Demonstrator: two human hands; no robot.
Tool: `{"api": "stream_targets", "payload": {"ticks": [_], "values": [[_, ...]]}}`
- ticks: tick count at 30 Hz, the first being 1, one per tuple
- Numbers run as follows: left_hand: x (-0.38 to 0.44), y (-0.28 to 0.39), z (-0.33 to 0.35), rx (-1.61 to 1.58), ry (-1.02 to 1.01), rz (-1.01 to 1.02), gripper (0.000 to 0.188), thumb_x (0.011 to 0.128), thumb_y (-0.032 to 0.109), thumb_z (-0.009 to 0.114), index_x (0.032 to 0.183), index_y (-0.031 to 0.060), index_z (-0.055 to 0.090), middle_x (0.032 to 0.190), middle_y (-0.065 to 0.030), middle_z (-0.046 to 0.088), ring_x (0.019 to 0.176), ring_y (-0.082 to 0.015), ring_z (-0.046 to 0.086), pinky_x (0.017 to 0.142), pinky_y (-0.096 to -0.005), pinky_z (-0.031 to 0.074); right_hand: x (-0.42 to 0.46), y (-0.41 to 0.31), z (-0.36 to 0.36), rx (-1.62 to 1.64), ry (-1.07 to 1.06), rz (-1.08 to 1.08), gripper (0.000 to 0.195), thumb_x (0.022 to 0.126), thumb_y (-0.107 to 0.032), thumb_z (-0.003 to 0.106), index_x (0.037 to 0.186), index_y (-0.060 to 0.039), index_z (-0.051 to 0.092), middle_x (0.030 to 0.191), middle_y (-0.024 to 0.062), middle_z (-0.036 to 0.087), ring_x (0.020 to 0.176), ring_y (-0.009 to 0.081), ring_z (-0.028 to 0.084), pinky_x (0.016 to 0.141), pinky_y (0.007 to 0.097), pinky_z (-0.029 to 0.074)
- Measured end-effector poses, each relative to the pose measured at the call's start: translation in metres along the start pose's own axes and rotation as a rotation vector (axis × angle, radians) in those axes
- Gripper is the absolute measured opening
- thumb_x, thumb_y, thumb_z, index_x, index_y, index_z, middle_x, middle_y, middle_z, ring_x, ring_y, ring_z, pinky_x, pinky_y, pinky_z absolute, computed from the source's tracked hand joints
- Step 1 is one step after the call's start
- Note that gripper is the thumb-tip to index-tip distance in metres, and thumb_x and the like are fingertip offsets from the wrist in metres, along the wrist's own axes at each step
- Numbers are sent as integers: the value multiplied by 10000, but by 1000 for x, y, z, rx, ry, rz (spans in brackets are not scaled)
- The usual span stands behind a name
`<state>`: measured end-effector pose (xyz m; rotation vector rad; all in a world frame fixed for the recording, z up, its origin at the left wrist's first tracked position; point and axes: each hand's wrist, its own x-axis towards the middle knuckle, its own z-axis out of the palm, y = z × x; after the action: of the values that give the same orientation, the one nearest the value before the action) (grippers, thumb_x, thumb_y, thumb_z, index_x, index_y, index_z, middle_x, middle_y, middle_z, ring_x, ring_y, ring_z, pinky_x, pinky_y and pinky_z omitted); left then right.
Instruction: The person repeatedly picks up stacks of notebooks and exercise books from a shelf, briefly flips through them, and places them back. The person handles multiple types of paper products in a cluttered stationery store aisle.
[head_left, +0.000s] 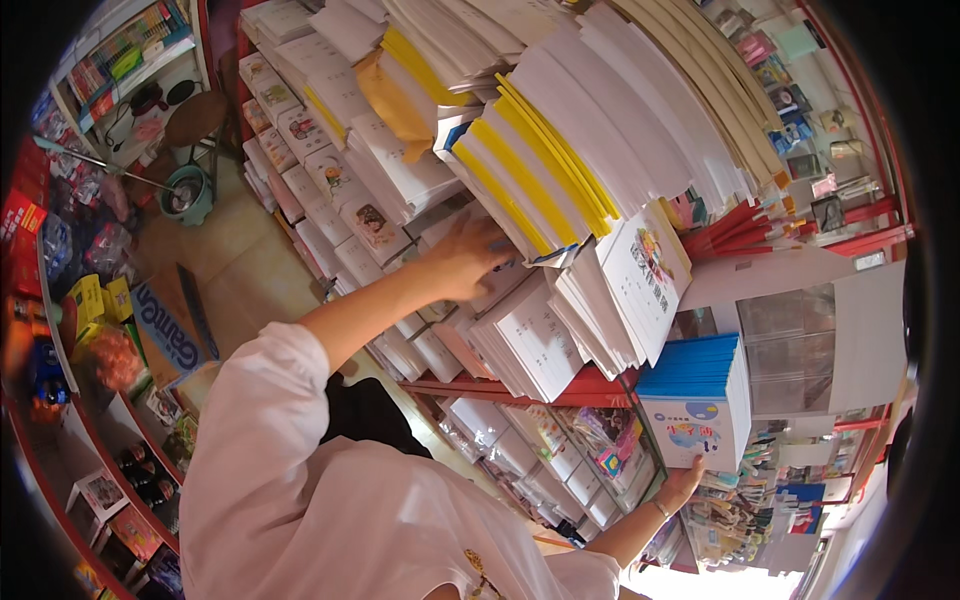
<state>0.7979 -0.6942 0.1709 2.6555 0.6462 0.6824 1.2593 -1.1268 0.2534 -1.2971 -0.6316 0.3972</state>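
My left hand (469, 259) reaches into a gap between the piles on the shelf, its fingers apart over a white booklet and close to a thick stack of yellow-and-white-edged books (536, 184); the fingertips are partly in shadow. Low on the right, my right hand (681, 484) holds a stack of exercise books with blue spines (694, 412), its thumb on the printed front cover and the other fingers hidden. Between the hands, white notebooks (529, 349) and a pile with a cartoon cover (645, 281) lean at the shelf's edge.
Further notebook piles (330, 172) fill the shelf. Packaged stationery (814, 161) hangs on the right, above pens (731, 510). On the left floor stand a cardboard box (169, 326), a green basin (186, 195) and a stool (196, 118), near shelves of packaged goods.
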Motion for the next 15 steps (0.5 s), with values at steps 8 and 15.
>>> {"api": "stream_targets", "payload": {"ticks": [8, 15], "values": [[-11, 21, 6, 0, -146, 77, 552, 614, 172, 731, 1154, 176, 619, 1381, -90, 411, 1326, -300, 296, 1079, -647, 153, 4, 2, -8, -6, -3, 1, 837, 665, -298, 785, 1344, -22, 379, 1295, 122, 478, 1194, 319, 455, 1014, 502, 373], [-14, 21, 29, 111, -104, 91, 548, 637, 226, 755, 1161, 164, 606, 1388, -61, 416, 1325, -295, 303, 1071, -643, 162, 1, 1, -7, 3, 5, 6, 833, 660, -291, 793, 1340, -30, 391, 1297, 112, 478, 1196, 312, 452, 1011, 496, 372]]}}
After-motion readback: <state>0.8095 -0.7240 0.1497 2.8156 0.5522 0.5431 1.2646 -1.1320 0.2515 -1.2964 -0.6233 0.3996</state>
